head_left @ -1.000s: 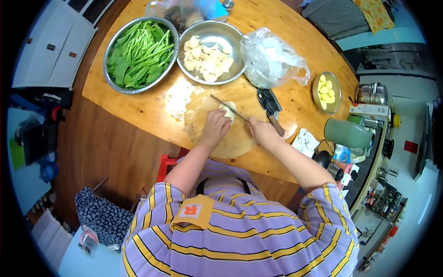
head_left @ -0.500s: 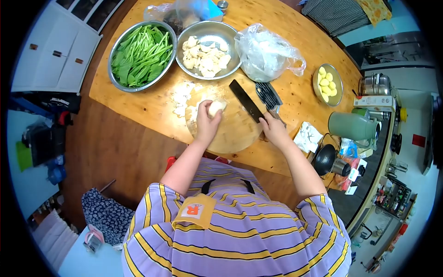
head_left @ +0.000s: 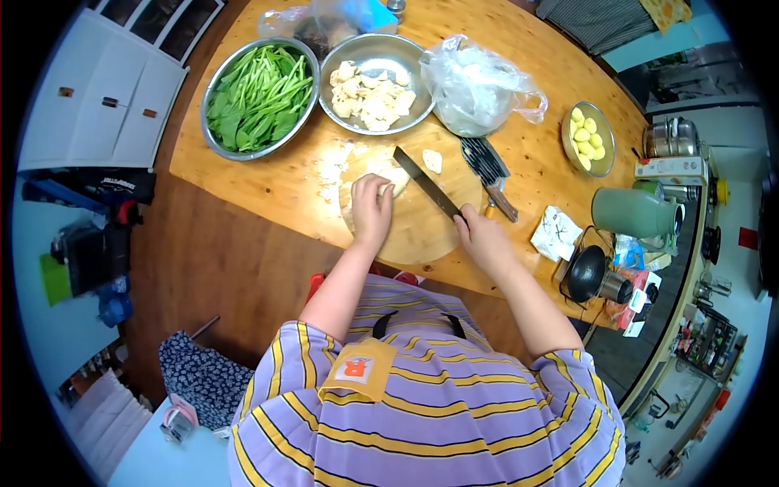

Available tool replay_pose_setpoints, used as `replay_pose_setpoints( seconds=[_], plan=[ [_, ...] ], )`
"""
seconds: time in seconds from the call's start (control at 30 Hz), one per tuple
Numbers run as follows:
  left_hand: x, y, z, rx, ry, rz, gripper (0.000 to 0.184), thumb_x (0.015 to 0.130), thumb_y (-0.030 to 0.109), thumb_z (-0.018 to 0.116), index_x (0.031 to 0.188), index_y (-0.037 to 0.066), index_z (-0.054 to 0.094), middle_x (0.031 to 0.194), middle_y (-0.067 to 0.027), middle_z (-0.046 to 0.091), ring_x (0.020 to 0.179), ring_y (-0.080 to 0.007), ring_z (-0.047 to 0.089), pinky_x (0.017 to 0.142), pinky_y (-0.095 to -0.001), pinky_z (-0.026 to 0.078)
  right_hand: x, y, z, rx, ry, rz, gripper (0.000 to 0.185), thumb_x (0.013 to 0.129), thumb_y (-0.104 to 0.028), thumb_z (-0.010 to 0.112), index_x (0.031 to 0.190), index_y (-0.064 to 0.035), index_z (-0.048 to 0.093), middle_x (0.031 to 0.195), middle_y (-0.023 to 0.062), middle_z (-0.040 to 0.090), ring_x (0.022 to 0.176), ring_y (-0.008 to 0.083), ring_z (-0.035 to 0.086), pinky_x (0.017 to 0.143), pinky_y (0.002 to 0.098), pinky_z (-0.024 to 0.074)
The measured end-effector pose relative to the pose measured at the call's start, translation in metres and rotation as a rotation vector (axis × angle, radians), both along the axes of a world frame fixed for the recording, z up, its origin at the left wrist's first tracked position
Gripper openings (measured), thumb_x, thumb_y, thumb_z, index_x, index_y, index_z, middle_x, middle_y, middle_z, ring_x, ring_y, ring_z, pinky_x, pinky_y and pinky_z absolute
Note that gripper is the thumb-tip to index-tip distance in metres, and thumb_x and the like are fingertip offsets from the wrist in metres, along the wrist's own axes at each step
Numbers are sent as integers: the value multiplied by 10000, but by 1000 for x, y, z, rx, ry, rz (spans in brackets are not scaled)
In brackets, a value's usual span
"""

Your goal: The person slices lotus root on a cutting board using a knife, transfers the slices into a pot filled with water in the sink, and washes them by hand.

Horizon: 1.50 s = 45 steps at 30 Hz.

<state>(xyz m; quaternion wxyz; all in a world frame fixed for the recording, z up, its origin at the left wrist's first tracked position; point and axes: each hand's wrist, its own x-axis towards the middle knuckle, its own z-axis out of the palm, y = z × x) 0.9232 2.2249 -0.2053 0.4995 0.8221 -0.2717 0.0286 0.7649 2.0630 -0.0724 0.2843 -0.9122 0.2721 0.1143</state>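
My left hand [head_left: 372, 209] is closed, its fingertips pressing a pale cream-coloured vegetable piece [head_left: 398, 178] onto the round wooden cutting board [head_left: 414, 235]. The fingers cover part of the piece. In my right hand [head_left: 480, 236] is the handle of a dark-bladed kitchen knife [head_left: 428, 183]. Its blade slants across the board, close beside the piece. A cut pale slice [head_left: 432, 161] lies on the far side of the blade. Beyond the board, a metal bowl [head_left: 419, 69] holds many similar pale slices.
A metal bowl of leafy greens [head_left: 260, 99] stands at the left, and a plastic bag [head_left: 471, 93] at the back. A slotted spatula [head_left: 487, 166] lies right of the board. Farther right are a bowl of peeled potatoes [head_left: 587, 140], a green thermos [head_left: 634, 213] and a small black pan [head_left: 585, 273].
The vegetable piece, earlier lifted in my left hand, is now down on the board. The knife blade has come beside it, and a slice now lies beyond the blade.
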Motion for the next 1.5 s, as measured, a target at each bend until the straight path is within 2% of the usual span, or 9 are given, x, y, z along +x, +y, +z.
replay_pose_setpoints(
  seconds=[0.47, 0.67, 0.87, 1.07, 1.13, 1.2, 1.3, 1.4, 1.5],
  plan=[
    [6, 1, -16, -97, 55, -29, 90, 824, 35, 751, 893, 46, 693, 1029, -125, 645, 989, -309, 597, 846, -385, 495, 61, -15, 36, 126, 248, 146, 255, 1049, -238, 476, 1073, 12, 520, 867, 305, 659, 878, 503, 629, 772, 537, 504],
    [6, 0, -15, -101, 51, -17, 100, 823, 35, 750, 901, 47, 689, 1029, -126, 639, 994, -318, 593, 855, -391, 491, 52, 19, -70, 81, 29, -3, 264, 1040, -228, 455, 1105, 9, 550, 863, 317, 668, 831, 507, 648, 757, 571, 520],
    [9, 8, 7, -27, 24, -125, 292, 802, 82, 786, 1051, 59, 634, 1086, -136, 617, 1050, -356, 569, 919, -412, 472, 36, 13, -86, 135, -78, -99, 255, 1029, -256, 510, 1076, -11, 563, 845, 304, 667, 818, 502, 644, 731, 562, 512],
    [10, 5, 3, -36, 75, -141, 374, 783, 81, 809, 1104, 50, 620, 1143, -143, 624, 1049, -348, 605, 899, -398, 511, 20, -13, -39, 102, -27, -118, 213, 996, -259, 580, 1040, -51, 567, 830, 282, 666, 830, 480, 647, 704, 518, 519],
    [7, 6, 7, -36, 207, -197, 387, 798, 78, 804, 1141, 51, 627, 1162, -151, 631, 1059, -331, 617, 871, -382, 522, 14, -13, -21, 95, -61, -110, 212, 995, -260, 582, 1036, -53, 566, 829, 273, 670, 829, 475, 651, 696, 520, 516],
    [2, 6, 8, -2, 200, -232, 381, 809, 72, 796, 1151, 47, 628, 1158, -154, 632, 1054, -324, 614, 879, -375, 514, 6, -12, -13, -18, -84, -37, 182, 991, -241, 583, 1046, -68, 566, 873, 218, 674, 792, 444, 654, 673, 510, 524],
    [5, 2, 9, -25, -37, -200, 327, 835, 112, 782, 1106, 29, 620, 1111, -157, 637, 1003, -342, 608, 870, -382, 508, 0, -7, 4, -174, -125, 49, 157, 988, -224, 578, 1049, -79, 565, 906, 184, 666, 766, 421, 653, 661, 503, 530],
    [4, -8, -4, -184, 163, -46, 291, 846, 108, 779, 1065, 19, 611, 1050, -141, 616, 913, -304, 597, 825, -365, 503, -2, -3, 17, -211, -98, 45, 142, 988, -213, 573, 1043, -83, 569, 930, 165, 660, 779, 408, 651, 670, 490, 532],
    [12, -12, 0, -92, 315, 18, 244, 870, 96, 758, 1036, 16, 599, 1004, -128, 587, 869, -265, 580, 786, -350, 493, -2, -5, 19, -201, -93, 13, 138, 989, -210, 574, 1029, -78, 577, 947, 155, 665, 818, 401, 649, 691, 482, 529]
  ],
)
